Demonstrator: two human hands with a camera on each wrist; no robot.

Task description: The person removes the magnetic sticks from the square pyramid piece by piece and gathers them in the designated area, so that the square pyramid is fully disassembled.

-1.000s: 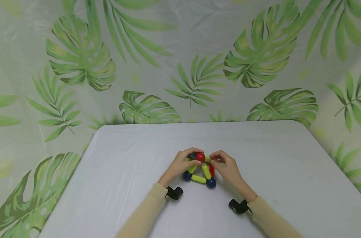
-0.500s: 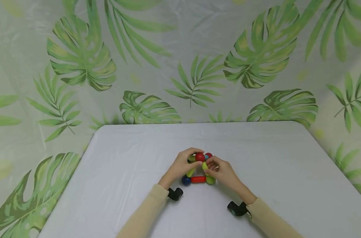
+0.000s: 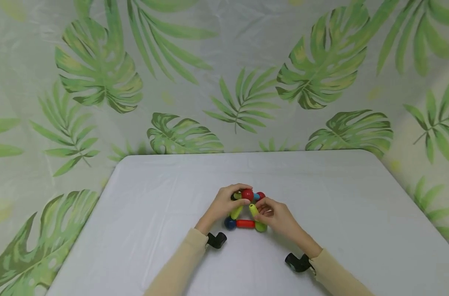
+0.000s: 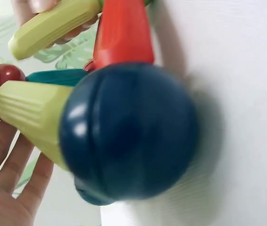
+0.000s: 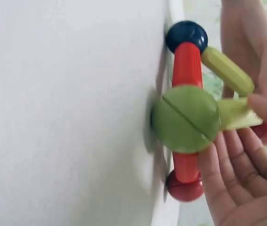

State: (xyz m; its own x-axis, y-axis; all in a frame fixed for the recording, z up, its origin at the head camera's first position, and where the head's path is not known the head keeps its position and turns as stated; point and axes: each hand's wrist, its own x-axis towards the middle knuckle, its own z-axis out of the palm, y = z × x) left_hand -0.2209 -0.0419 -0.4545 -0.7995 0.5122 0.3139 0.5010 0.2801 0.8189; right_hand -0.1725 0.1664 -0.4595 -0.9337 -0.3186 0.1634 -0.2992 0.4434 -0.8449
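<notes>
Head view: I see the toy frame of rods and balls mid-counter, both hands on it. Left hand has fingertips curled onto the top red ball, same spot as 0.5 s ago. Right hand pinches the yellow-green rod; vs 0.5 s ago the rod's top end now stands a bit clear of the red ball, and the hand sits slightly lower/right. Bottom row unchanged: blue ball, red rod, green ball in line on the counter.

Left wrist view: blue ball fills the frame, resting vs the counter, w/ a yellow-green rod and the red rod joined to it. Left hand's fingers lie along that rod.

Right wrist view: green ball on the counter, red rod running to the blue ball. Right hand holds the rod by thumb and fingers.
</notes>
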